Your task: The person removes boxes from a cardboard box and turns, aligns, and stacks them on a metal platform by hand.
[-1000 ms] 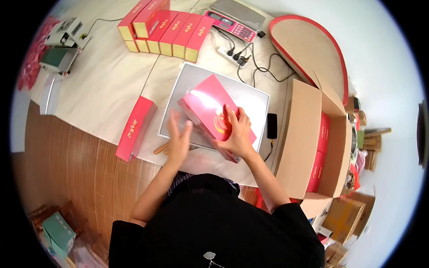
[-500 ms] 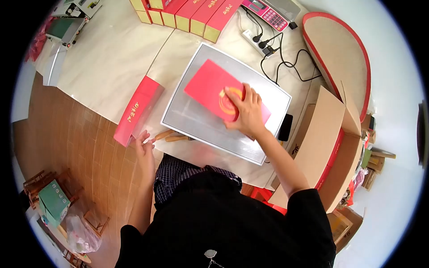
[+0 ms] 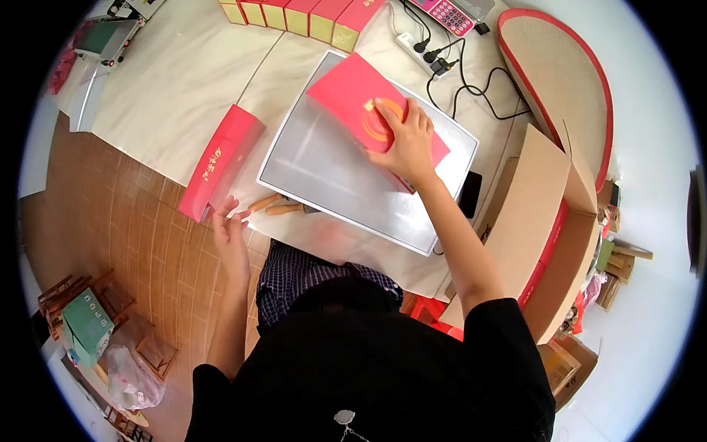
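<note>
My right hand [image 3: 409, 144] grips a red box [image 3: 342, 92] with a gold ring emblem, thumb and fingers spread across its width. The box is tilted above a grey metal plate [image 3: 302, 166] with a white rim, and a dark reflection shows below it. Near the lower end of a long red carton [image 3: 221, 162] with gold lettering is my left hand [image 3: 230, 225], its fingers apart and nothing in them. Whether those fingertips touch the carton I cannot tell. Wooden-handled tools [image 3: 283, 209] lie beside that hand, partly under the plate's edge.
Red and gold boxes [image 3: 320, 22] stand in a row at the back. A power strip [image 3: 423, 53] with black cables and a pink keypad device [image 3: 451, 16] lie at back right. An open cardboard carton [image 3: 526, 214] stands right, beside a dark phone-like object [image 3: 470, 195].
My right hand has moved the red box away from me over the plate and tilted it. The view has shifted slightly. My left hand stays by the long carton's end.
</note>
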Demonstrator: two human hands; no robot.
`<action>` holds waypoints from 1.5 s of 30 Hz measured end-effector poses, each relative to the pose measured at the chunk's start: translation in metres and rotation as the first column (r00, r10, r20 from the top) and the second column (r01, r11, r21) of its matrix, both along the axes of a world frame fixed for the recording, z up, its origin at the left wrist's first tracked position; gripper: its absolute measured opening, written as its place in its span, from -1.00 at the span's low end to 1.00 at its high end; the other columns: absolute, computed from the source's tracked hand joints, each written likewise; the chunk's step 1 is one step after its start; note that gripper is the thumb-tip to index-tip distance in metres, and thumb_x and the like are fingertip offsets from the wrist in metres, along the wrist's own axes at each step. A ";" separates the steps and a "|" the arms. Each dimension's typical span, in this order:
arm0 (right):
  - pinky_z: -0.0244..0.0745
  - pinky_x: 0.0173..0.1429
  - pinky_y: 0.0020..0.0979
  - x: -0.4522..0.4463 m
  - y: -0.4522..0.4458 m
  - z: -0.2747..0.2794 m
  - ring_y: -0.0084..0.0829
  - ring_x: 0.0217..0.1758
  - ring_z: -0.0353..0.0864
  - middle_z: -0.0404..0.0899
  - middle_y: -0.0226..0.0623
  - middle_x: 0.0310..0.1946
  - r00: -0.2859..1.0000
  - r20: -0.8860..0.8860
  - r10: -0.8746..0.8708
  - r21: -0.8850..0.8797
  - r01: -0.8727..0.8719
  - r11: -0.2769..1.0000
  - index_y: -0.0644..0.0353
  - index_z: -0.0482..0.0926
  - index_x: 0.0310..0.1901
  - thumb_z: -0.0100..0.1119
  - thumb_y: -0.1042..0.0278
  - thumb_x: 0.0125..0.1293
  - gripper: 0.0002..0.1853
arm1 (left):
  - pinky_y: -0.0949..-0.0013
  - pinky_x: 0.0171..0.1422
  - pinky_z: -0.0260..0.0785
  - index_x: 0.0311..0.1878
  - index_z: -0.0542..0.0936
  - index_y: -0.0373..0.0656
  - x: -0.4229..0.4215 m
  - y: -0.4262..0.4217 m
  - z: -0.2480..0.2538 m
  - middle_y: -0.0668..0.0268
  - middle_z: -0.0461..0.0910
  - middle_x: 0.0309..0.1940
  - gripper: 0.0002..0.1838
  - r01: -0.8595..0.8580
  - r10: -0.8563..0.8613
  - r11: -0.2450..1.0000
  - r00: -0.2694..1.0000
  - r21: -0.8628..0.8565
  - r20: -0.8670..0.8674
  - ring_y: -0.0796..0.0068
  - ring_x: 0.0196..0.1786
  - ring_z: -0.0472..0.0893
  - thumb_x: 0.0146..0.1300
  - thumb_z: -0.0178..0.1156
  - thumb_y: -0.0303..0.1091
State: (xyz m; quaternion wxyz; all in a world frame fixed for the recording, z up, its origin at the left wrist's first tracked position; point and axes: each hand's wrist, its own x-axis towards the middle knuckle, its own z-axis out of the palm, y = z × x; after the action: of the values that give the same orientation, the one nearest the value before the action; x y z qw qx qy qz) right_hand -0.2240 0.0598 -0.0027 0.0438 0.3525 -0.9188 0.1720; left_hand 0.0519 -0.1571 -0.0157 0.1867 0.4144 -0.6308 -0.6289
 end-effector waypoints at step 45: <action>0.48 0.23 -0.17 0.220 0.125 0.039 -0.30 0.22 0.49 0.41 -0.19 0.25 0.546 0.707 0.449 -0.397 0.832 -0.387 0.16 0.29 0.34 0.07 -0.33 0.25 -0.19 | 0.46 -0.07 0.39 0.49 -0.20 -0.35 -0.110 0.178 0.119 0.19 0.31 0.08 0.02 0.950 -0.844 0.302 0.305 0.080 -0.441 0.47 0.00 0.43 0.28 0.25 -0.06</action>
State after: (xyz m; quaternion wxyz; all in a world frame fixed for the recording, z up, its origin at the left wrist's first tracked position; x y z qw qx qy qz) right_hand -0.0042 0.1848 0.0364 -0.0314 -0.2030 -0.3185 0.9254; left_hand -0.0580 0.0207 0.1030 -0.1765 -0.1000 -0.6001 -0.7738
